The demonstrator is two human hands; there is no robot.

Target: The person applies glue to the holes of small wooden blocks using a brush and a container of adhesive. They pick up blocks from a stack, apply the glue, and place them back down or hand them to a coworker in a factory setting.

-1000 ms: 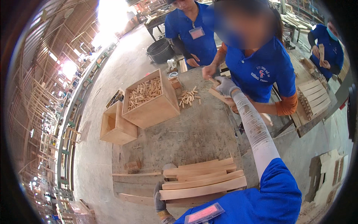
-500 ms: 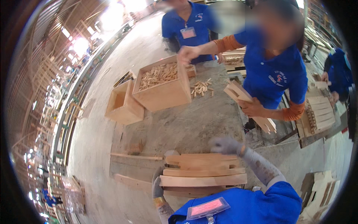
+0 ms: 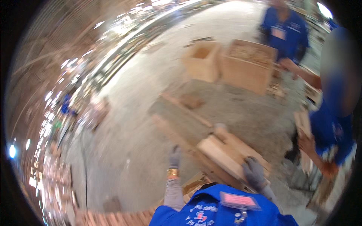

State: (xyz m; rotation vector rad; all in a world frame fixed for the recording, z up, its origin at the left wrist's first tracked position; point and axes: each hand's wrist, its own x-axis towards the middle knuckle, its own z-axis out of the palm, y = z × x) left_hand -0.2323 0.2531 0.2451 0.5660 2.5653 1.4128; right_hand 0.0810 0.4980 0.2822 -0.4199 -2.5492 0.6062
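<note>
My left hand (image 3: pixel 174 157), in a grey glove with a yellow band at the wrist, is held away from the boards. Its fingers look stretched out, though blurred, and I see nothing in them. My right hand (image 3: pixel 254 172), also gloved, grips the near right end of a wooden board (image 3: pixel 220 156). Beside that board, on its far side, lies another pale board (image 3: pixel 241 145). Under and left of them runs a long wooden rail (image 3: pixel 177 137). The right fingertips' undersides are hidden.
Across from me a co-worker in blue (image 3: pixel 332 128) holds a slotted wooden piece (image 3: pixel 303 124). A wooden box of dowels (image 3: pixel 247 71) stands beside a second box (image 3: pixel 201 62). Another person (image 3: pixel 284 32) stands behind. A thin strip (image 3: pixel 186 109) lies left of the boards.
The view has swung left. My left hand has let go of the boards' left end and moved away. My right hand has come down from above onto the boards' right end.
</note>
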